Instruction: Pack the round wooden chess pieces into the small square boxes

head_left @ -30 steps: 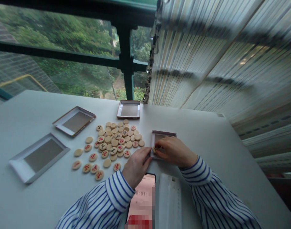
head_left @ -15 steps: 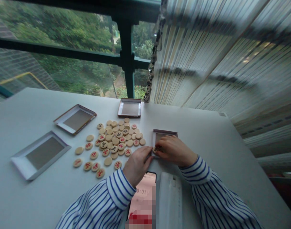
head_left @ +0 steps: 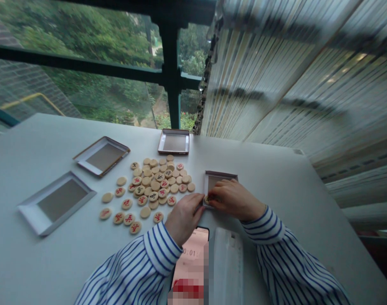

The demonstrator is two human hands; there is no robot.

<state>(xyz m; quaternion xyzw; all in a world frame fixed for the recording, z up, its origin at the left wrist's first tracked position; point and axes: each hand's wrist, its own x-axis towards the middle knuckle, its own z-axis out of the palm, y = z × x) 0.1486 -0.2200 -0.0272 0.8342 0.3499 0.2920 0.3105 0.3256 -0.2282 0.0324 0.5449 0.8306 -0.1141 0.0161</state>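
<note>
A shallow open box [head_left: 221, 173] lies on the table, partly covered by my hands. My left hand [head_left: 185, 216] pinches the box's near left edge between thumb and fingers. Inside that same corner, my right hand [head_left: 236, 200] has its fingers closed on a round wooden xiangqi piece [head_left: 207, 199] with a dark character, mostly hidden by the fingertips. To the left spreads a loose heap of xiangqi pieces [head_left: 155, 185], some stacked on others. Red or black characters show on several; others lie blank side up.
Three more shallow boxes stand on the white table [head_left: 269, 169]: one at the left [head_left: 31, 212], one behind it [head_left: 85, 164], one at the back [head_left: 173, 151]. Near me lie a phone [head_left: 190, 267] and a translucent white case [head_left: 228, 267]. A window and striped curtain border the table.
The view has shifted slightly. Both hands stay at the box corner in nearly the same pose, with the piece still under the right fingers.
</note>
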